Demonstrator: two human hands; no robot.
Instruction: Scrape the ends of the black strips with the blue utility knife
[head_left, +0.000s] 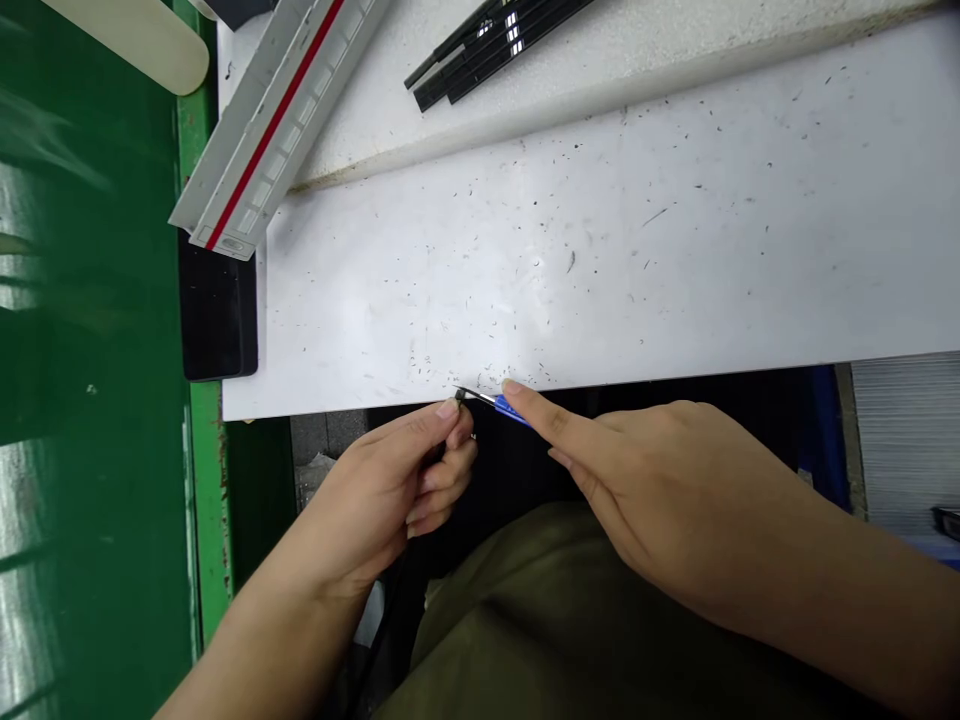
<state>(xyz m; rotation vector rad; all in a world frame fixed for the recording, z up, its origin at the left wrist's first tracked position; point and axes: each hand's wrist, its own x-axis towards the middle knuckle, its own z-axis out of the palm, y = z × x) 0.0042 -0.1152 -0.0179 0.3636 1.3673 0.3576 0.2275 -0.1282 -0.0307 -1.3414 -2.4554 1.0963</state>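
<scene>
Head view is showing us both of our bare hands meeting at the near edge of the white table point(600, 250), at about six o'clock in the frame. Our left hand point(390, 480) is coming in from seven o'clock, its fingers point(442, 412) pinched together on a small dark part point(460, 394), which is too small for us to say what it is. Our right hand point(660, 480) is reaching in from four o'clock, its forefinger and thumb closed on a blue-handled tool point(504, 403). The tool's thin metal tip is pointing toward nine o'clock and is touching the dark part just below the table edge.

Fine dark specks are lying scattered over the tabletop, thickest just above the hands. At ten o'clock a grey rail with a red stripe point(270, 120) is lying at a slant across the table's far left corner, and a black block point(217, 310) is sitting just under its lower end, beside the green frame point(202, 450). At twelve o'clock a bundle of black strips point(487, 45) is resting on the raised white ledge. Our olive trousers point(540, 620) are filling the space beneath the hands.
</scene>
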